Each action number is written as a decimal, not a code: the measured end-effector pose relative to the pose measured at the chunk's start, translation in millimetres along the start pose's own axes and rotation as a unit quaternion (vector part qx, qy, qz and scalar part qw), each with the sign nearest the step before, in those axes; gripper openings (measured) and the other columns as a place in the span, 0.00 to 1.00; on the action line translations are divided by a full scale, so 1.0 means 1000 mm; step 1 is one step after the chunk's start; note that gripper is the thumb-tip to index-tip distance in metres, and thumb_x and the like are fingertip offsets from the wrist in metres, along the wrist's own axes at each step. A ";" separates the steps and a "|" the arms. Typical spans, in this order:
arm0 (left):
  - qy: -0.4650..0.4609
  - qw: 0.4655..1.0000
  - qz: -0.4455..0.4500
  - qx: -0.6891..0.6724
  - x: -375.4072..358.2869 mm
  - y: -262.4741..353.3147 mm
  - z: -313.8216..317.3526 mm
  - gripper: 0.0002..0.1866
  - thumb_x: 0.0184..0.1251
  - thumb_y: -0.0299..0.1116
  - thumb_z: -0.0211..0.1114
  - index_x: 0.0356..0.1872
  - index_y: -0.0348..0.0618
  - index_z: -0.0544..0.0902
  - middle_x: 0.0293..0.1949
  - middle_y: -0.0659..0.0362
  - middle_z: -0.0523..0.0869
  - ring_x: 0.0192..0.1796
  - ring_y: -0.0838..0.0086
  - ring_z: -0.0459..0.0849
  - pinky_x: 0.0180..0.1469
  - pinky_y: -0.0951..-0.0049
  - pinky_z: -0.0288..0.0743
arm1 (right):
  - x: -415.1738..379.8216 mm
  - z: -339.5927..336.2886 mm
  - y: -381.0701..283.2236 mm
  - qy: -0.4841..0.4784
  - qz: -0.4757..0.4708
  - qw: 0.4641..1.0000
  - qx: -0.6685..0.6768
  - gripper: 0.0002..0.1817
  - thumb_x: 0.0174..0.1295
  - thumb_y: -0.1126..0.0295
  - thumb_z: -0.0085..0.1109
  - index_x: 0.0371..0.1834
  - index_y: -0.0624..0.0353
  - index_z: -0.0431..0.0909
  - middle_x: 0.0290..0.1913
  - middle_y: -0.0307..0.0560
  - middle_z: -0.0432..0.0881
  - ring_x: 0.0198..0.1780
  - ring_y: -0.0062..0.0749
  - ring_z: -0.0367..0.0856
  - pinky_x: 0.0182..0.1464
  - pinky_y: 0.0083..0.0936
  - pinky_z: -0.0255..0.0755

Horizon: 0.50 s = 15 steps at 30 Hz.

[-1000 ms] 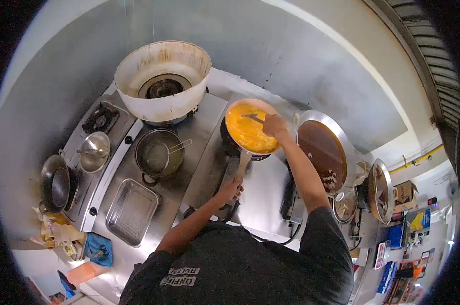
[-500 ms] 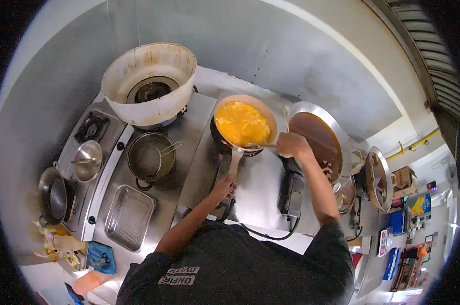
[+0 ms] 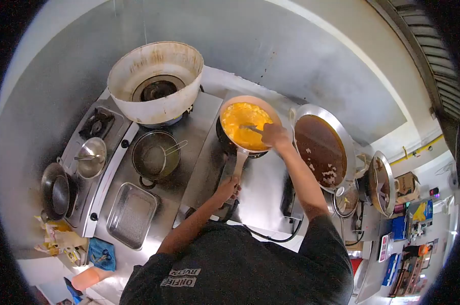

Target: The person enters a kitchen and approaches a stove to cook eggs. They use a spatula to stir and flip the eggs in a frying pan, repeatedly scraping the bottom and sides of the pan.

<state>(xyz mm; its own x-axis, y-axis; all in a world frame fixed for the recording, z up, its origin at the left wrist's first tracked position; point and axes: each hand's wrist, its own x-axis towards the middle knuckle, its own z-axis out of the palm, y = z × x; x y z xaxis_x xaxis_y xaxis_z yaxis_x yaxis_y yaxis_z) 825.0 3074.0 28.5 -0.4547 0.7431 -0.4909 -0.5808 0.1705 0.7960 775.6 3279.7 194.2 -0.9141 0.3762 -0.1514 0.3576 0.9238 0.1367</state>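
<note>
My left hand (image 3: pixel 227 190) is closed around the pale handle of a frying pan (image 3: pixel 240 157). The pan sits over a burner on the steel counter. Yellow egg (image 3: pixel 237 119), partly set into paler curds, covers its bottom. My right hand (image 3: pixel 275 135) reaches over the pan's right rim and grips a grey spatula (image 3: pixel 251 128). The spatula's blade lies in the middle of the egg; most of its handle is hidden in my fist. Close to the right of that hand stands a wide metal pot (image 3: pixel 344 129) of brown liquid with pale bits floating at its near edge.
A tall white ring (image 3: pixel 119 99) surrounds a burner at back left. A dark wok with a strainer (image 3: pixel 156 155), a rectangular metal tray (image 3: pixel 115 218), a steel bowl (image 3: pixel 91 157) and black pans (image 3: pixel 59 190) lie left. Another large pot (image 3: pixel 390 173) stands far right.
My right hand has moved left and upward over the pan, carrying the spatula from the near rim into the middle of the egg. My left hand keeps its hold on the handle.
</note>
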 end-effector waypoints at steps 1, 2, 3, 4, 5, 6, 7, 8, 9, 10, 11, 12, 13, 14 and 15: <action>0.018 1.000 -0.002 0.019 -0.003 0.003 0.002 0.15 0.67 0.47 0.42 0.35 0.46 0.68 0.27 0.63 0.75 0.24 0.79 0.72 0.23 0.77 0.68 | 0.006 -0.001 -0.001 0.001 -0.003 1.000 -0.001 0.13 0.45 0.69 0.49 0.33 0.61 0.78 0.32 0.57 0.80 0.37 0.46 0.80 0.39 0.38 0.73; 0.020 1.000 0.000 0.017 -0.005 0.006 0.002 0.15 0.67 0.47 0.42 0.35 0.46 0.68 0.27 0.63 0.75 0.24 0.79 0.72 0.23 0.77 0.68 | 0.015 -0.001 -0.003 0.001 -0.009 1.000 -0.003 0.12 0.45 0.69 0.49 0.32 0.61 0.78 0.32 0.57 0.80 0.37 0.46 0.80 0.38 0.38 0.74; 0.010 1.000 -0.011 0.024 -0.008 0.010 0.002 0.15 0.67 0.47 0.42 0.34 0.46 0.68 0.26 0.63 0.75 0.24 0.80 0.72 0.23 0.78 0.68 | 0.023 -0.001 -0.004 0.001 -0.014 1.000 -0.006 0.12 0.45 0.70 0.50 0.32 0.61 0.78 0.32 0.56 0.80 0.37 0.46 0.80 0.38 0.38 0.74; -0.001 0.999 -0.022 0.030 -0.008 0.010 0.001 0.15 0.67 0.47 0.42 0.34 0.45 0.68 0.26 0.63 0.75 0.24 0.80 0.72 0.23 0.78 0.68 | 0.030 -0.004 -0.005 0.002 -0.016 1.000 -0.007 0.12 0.45 0.70 0.50 0.32 0.61 0.78 0.32 0.56 0.80 0.37 0.46 0.80 0.38 0.38 0.74; 0.000 0.999 -0.020 0.028 -0.002 0.004 -0.001 0.15 0.67 0.47 0.42 0.34 0.45 0.68 0.26 0.63 0.75 0.24 0.80 0.72 0.23 0.78 0.68 | 0.037 -0.006 -0.006 -0.012 -0.009 1.000 -0.012 0.12 0.45 0.70 0.50 0.33 0.61 0.77 0.34 0.56 0.80 0.39 0.46 0.80 0.39 0.38 0.73; -0.002 1.000 -0.012 0.017 0.007 -0.006 -0.003 0.16 0.67 0.47 0.42 0.33 0.46 0.67 0.26 0.63 0.74 0.24 0.80 0.71 0.23 0.78 0.67 | 0.042 -0.008 -0.006 -0.026 -0.002 0.999 -0.018 0.13 0.45 0.70 0.50 0.34 0.61 0.77 0.35 0.56 0.80 0.40 0.46 0.79 0.40 0.37 0.73; -0.003 1.000 -0.002 0.005 0.012 -0.012 -0.005 0.16 0.67 0.47 0.41 0.33 0.46 0.67 0.26 0.63 0.74 0.24 0.80 0.70 0.23 0.79 0.67 | 0.048 -0.004 -0.004 -0.026 -0.003 0.999 -0.020 0.13 0.45 0.70 0.50 0.34 0.61 0.77 0.35 0.56 0.80 0.40 0.46 0.79 0.40 0.37 0.73; -0.002 1.000 0.000 0.003 0.011 -0.012 -0.005 0.16 0.67 0.47 0.41 0.33 0.46 0.67 0.26 0.63 0.74 0.24 0.80 0.70 0.23 0.79 0.67 | 0.053 0.001 -0.002 0.025 -0.014 0.999 -0.033 0.12 0.44 0.68 0.51 0.32 0.59 0.78 0.34 0.54 0.80 0.39 0.43 0.80 0.38 0.35 0.74; -0.014 1.000 0.013 0.015 0.011 -0.011 -0.006 0.16 0.67 0.47 0.41 0.32 0.46 0.67 0.26 0.63 0.74 0.24 0.80 0.70 0.23 0.79 0.66 | 0.059 0.005 0.001 0.076 -0.026 0.996 -0.045 0.11 0.43 0.67 0.52 0.30 0.57 0.78 0.33 0.53 0.81 0.38 0.39 0.81 0.37 0.33 0.74; -0.025 0.999 0.027 0.027 0.009 -0.009 -0.006 0.16 0.67 0.47 0.41 0.32 0.46 0.67 0.26 0.63 0.73 0.24 0.80 0.70 0.22 0.79 0.66 | 0.061 -0.001 -0.001 0.076 -0.029 0.996 -0.047 0.11 0.43 0.67 0.52 0.30 0.57 0.78 0.33 0.53 0.81 0.38 0.39 0.81 0.37 0.33 0.74; -0.023 0.999 0.029 0.025 0.006 -0.008 -0.005 0.16 0.67 0.47 0.41 0.32 0.46 0.67 0.26 0.63 0.73 0.24 0.80 0.70 0.22 0.79 0.66 | 0.064 -0.008 -0.002 0.029 0.003 0.999 -0.026 0.14 0.45 0.68 0.50 0.36 0.58 0.76 0.38 0.55 0.79 0.43 0.42 0.78 0.41 0.35 0.73; -0.020 0.999 0.031 0.017 0.004 -0.007 -0.004 0.16 0.67 0.47 0.41 0.31 0.46 0.67 0.26 0.63 0.73 0.24 0.80 0.70 0.22 0.79 0.66 | 0.065 -0.013 -0.003 -0.018 0.036 0.999 -0.004 0.16 0.47 0.70 0.48 0.42 0.60 0.74 0.43 0.57 0.77 0.47 0.45 0.76 0.46 0.37 0.71; -0.017 0.999 0.034 0.010 0.002 -0.006 -0.003 0.15 0.67 0.47 0.41 0.31 0.46 0.67 0.26 0.63 0.73 0.24 0.80 0.70 0.22 0.79 0.66 | 0.069 -0.010 0.001 -0.018 0.034 0.999 -0.006 0.16 0.47 0.70 0.48 0.42 0.60 0.74 0.43 0.57 0.77 0.47 0.45 0.76 0.46 0.37 0.71; -0.017 0.999 0.035 0.010 0.002 -0.007 -0.003 0.15 0.67 0.47 0.41 0.31 0.46 0.67 0.26 0.63 0.73 0.24 0.80 0.70 0.22 0.79 0.66 | 0.075 -0.003 0.008 -0.010 0.018 0.999 -0.028 0.16 0.48 0.70 0.48 0.41 0.59 0.74 0.43 0.58 0.77 0.47 0.46 0.76 0.46 0.37 0.71; -0.011 0.999 0.039 0.010 0.003 -0.008 -0.002 0.15 0.67 0.46 0.41 0.31 0.46 0.67 0.26 0.63 0.74 0.23 0.80 0.70 0.21 0.79 0.66 | 0.080 0.002 0.015 -0.001 0.002 0.999 -0.049 0.15 0.49 0.69 0.47 0.40 0.59 0.75 0.42 0.58 0.77 0.47 0.47 0.76 0.46 0.38 0.71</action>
<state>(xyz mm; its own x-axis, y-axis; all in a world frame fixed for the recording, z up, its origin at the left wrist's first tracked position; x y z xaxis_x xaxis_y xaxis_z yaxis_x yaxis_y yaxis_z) 826.9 3073.4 19.8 -0.4830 0.7688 -0.4192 -0.5306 0.1239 0.8385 708.3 3324.1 182.0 -0.9122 0.3802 -0.1531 0.3406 0.9109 0.2327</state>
